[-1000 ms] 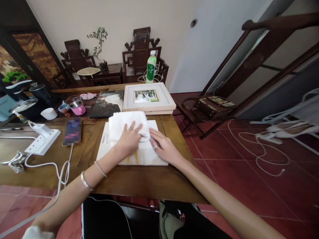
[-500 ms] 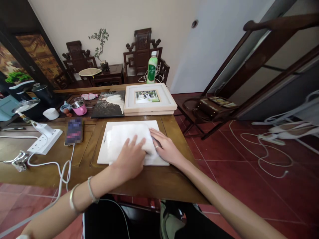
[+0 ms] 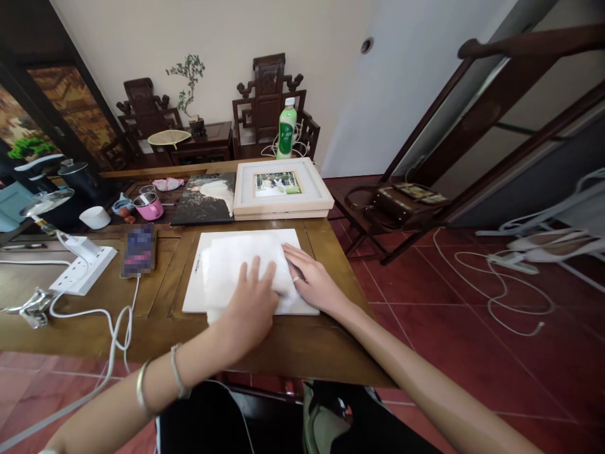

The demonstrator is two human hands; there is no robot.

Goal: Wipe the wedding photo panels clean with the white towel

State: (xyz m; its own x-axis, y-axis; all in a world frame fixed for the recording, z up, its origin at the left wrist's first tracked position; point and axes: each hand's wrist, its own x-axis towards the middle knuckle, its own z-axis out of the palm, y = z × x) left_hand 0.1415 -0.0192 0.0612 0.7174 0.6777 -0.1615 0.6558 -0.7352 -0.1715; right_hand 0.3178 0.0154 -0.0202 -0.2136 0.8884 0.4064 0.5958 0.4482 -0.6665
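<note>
The white cloth is spread over the white board, which is laid flat on the wooden desk; the cloth's near left corner is hung past the board's near edge. On the cloth, the left hand is rested with fingers fanned and not clenched, apparently so that pressure can be spread. The right hand is set at the board's right side, fingers straight, presumably so that the board is steadied; whether anything is grasped beneath that palm cannot be told.

The board is separated from the phone, at its left, by a stretch of panelled wood. Beyond it, only a narrow strip is left before the picture frame and dark print. To its right the desk's edge is soon reached, so leftward movement is judged freer.
</note>
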